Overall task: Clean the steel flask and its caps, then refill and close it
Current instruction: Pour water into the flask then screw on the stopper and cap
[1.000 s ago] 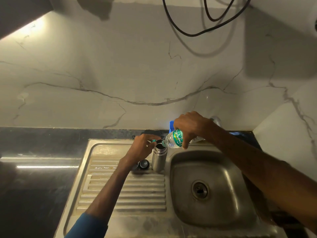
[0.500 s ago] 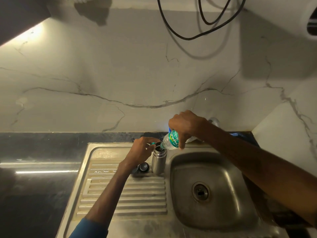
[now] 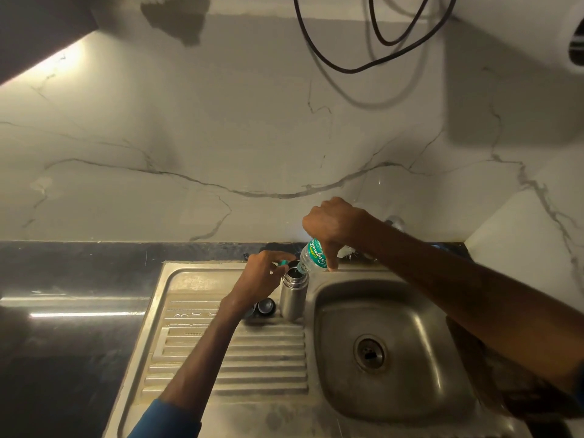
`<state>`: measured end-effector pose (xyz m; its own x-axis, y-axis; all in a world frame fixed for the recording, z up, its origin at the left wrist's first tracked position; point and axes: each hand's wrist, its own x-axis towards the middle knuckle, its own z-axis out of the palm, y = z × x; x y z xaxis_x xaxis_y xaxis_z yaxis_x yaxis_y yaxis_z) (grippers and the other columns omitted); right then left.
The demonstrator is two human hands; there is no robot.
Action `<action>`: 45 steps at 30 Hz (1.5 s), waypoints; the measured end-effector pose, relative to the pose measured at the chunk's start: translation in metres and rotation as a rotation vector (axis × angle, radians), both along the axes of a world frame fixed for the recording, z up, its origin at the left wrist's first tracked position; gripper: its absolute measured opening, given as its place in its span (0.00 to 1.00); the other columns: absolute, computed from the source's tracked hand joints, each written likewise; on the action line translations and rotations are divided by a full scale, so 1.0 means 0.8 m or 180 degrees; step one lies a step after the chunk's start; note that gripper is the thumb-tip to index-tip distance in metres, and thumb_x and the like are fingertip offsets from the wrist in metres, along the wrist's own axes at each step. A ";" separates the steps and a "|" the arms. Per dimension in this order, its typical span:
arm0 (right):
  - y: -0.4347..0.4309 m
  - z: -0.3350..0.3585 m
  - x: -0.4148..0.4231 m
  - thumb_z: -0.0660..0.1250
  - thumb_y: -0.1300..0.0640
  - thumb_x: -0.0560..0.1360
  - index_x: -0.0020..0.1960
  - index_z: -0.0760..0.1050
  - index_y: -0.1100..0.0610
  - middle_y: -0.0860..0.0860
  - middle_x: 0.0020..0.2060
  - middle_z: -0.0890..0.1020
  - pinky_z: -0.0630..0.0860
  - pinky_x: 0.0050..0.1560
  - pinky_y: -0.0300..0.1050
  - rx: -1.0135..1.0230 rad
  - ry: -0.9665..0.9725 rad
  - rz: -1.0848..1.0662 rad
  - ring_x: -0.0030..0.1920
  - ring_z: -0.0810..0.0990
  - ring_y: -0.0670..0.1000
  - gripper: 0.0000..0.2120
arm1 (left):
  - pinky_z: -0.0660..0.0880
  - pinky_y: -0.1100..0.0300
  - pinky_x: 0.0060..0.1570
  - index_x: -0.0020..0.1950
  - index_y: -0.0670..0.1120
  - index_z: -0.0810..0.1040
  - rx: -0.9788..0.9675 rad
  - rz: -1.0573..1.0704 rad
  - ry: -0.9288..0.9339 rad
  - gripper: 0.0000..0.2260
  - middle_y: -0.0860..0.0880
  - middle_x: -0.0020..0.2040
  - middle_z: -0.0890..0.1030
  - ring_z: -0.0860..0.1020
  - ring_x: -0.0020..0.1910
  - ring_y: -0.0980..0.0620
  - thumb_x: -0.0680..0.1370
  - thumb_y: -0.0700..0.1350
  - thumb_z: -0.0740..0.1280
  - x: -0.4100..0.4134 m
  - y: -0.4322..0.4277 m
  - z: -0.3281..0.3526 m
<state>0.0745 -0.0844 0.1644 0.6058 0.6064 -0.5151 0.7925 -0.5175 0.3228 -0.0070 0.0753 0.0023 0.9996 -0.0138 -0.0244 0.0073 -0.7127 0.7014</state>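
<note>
Open steel flask point(image 3: 294, 297) upright on sink drainboard point(image 3: 252, 358), right grip point(image 3: 335, 226) round tilted plastic bottle point(image 3: 313, 256), neck at flask mouth (contents indiscernible), left grip point(image 3: 259, 276) pinching teal cap point(image 3: 282, 263), dark cap point(image 3: 266, 306) beside flask.

Right hand point(image 3: 335, 222) tilts bottle point(image 3: 314, 256) into upright steel flask point(image 3: 294, 295).

A kitchen: a stainless-steel sink point(image 3: 417, 317) with 1 drain point(image 3: 369, 352) at 5 o'clock, its ribbed drainboard point(image 3: 252, 358) at 6 o'clock, set in a dark polished surface point(image 3: 63, 343) at 8 o'clock, below a white veined marble-look wall point(image 3: 221, 137) at 12 o'clock.
</note>
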 end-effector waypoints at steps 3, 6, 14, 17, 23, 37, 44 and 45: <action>-0.002 0.001 0.000 0.80 0.36 0.66 0.67 0.76 0.58 0.53 0.56 0.83 0.71 0.45 0.43 0.0006 -0.0012 -0.0013 0.46 0.77 0.49 0.38 | 0.74 0.67 0.42 0.67 0.48 0.83 -0.0042 0.0086 -0.0038 0.14 0.49 0.60 0.85 0.85 0.48 0.51 0.82 0.41 0.70 -0.002 0.000 0.000; -0.006 0.001 0.002 0.79 0.35 0.66 0.67 0.75 0.58 0.53 0.56 0.82 0.72 0.46 0.43 0.0020 -0.0033 -0.0027 0.48 0.79 0.49 0.39 | 0.76 0.62 0.44 0.65 0.46 0.84 -0.0067 0.0167 -0.0096 0.12 0.48 0.58 0.86 0.85 0.45 0.51 0.82 0.41 0.70 -0.004 -0.001 0.002; -0.021 -0.010 0.005 0.79 0.36 0.67 0.68 0.75 0.56 0.52 0.57 0.82 0.70 0.47 0.43 0.0242 -0.0015 -0.0157 0.53 0.80 0.50 0.38 | 0.79 0.58 0.47 0.64 0.46 0.83 -0.0126 0.0309 -0.0129 0.12 0.48 0.55 0.86 0.84 0.46 0.50 0.81 0.45 0.72 -0.004 -0.002 0.003; -0.032 -0.014 0.005 0.78 0.35 0.68 0.66 0.75 0.56 0.52 0.55 0.82 0.70 0.47 0.43 0.0500 0.0015 -0.0365 0.48 0.77 0.49 0.36 | 0.81 0.57 0.50 0.61 0.47 0.85 -0.0249 0.0474 -0.0274 0.11 0.50 0.51 0.87 0.84 0.46 0.54 0.80 0.46 0.74 -0.005 -0.003 0.004; -0.089 -0.047 -0.007 0.79 0.35 0.66 0.68 0.74 0.48 0.46 0.58 0.80 0.69 0.49 0.43 0.1676 0.0335 -0.1106 0.51 0.76 0.48 0.36 | 0.83 0.58 0.50 0.58 0.48 0.87 -0.1435 0.0568 -0.0293 0.08 0.51 0.43 0.88 0.87 0.43 0.51 0.81 0.47 0.73 -0.002 -0.006 0.029; -0.140 -0.134 -0.084 0.83 0.45 0.66 0.74 0.74 0.55 0.51 0.59 0.84 0.77 0.53 0.39 0.3870 -0.0170 -0.1481 0.53 0.82 0.49 0.40 | 0.83 0.49 0.48 0.48 0.51 0.90 -0.1945 0.0580 0.0020 0.08 0.40 0.38 0.86 0.81 0.36 0.51 0.78 0.54 0.75 0.009 -0.041 0.075; -0.149 -0.141 -0.100 0.84 0.47 0.66 0.70 0.78 0.56 0.48 0.55 0.86 0.84 0.52 0.44 0.4719 0.0510 -0.2049 0.50 0.85 0.44 0.36 | 0.85 0.53 0.48 0.58 0.47 0.88 -0.1950 0.0151 0.0061 0.08 0.45 0.46 0.88 0.87 0.48 0.40 0.80 0.46 0.73 0.007 -0.054 0.104; -0.151 -0.136 -0.100 0.84 0.50 0.66 0.68 0.79 0.55 0.46 0.54 0.87 0.84 0.54 0.48 0.4893 0.0972 -0.2275 0.51 0.86 0.45 0.33 | 0.85 0.55 0.49 0.60 0.46 0.87 -0.2004 -0.0002 0.0047 0.09 0.46 0.49 0.89 0.86 0.52 0.40 0.80 0.44 0.72 0.007 -0.054 0.110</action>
